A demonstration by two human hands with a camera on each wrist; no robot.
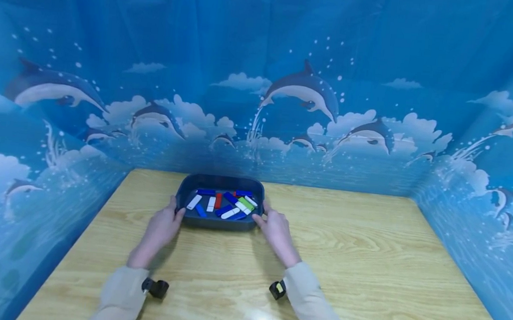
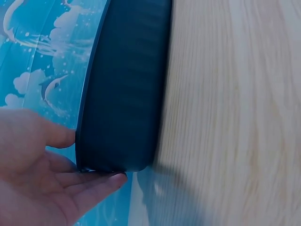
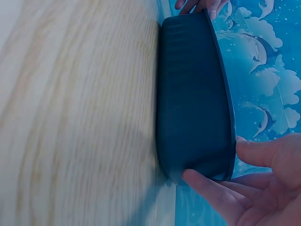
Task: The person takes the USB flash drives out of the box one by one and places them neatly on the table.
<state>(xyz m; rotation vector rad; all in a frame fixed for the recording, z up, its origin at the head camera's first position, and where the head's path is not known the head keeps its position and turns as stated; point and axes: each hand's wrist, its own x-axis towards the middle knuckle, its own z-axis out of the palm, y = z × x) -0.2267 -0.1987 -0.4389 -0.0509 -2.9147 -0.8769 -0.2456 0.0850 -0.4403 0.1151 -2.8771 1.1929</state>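
Observation:
A dark rectangular bin [image 1: 217, 223] stands at the table's far edge, with several small flat sticks shaped like USB drives in it: blue, white, red and a green one [image 1: 246, 203]. My left hand [image 1: 163, 228] grips the bin's left end, its thumb at the rim and the other fingers along the outer wall. At the opposite end my right hand [image 1: 276, 230] holds the bin the same way, thumb on the rim. Both wrist views show the bin's dark side wall [image 2: 127, 89] close up; its contents are hidden there.
The wood-grain table [image 1: 357, 258] extends to the right and toward me. A blue curtain [image 1: 248, 29] printed with dolphins and clouds hangs behind the far edge and along both sides. Small black cameras [image 1: 155, 288] sit at both wrists.

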